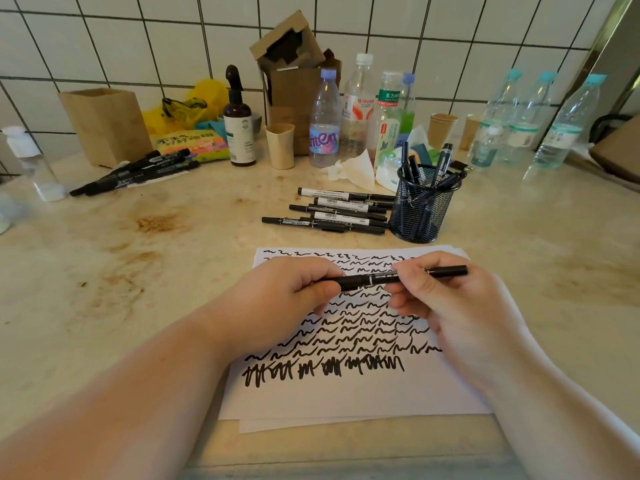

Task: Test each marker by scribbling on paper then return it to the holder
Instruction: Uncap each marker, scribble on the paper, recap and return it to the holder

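A black marker (377, 278) lies level between my hands, above the white paper (346, 400) that is covered with rows of black scribbles. My left hand (287, 299) grips the marker's left end, where the cap sits. My right hand (446, 306) pinches its barrel further right, and the marker's right end sticks out past the fingers. Behind the paper stands the black mesh holder (420, 209) with several markers upright in it. To the holder's left, several more markers (336, 211) lie in a row on the counter.
Another pile of black markers (138, 171) lies at the far left by a wooden box (104, 124). Water bottles (358, 109), paper cups (280, 145), a brown pump bottle (239, 123), crumpled tissue (353, 168) and a cardboard box (291, 71) line the tiled back wall.
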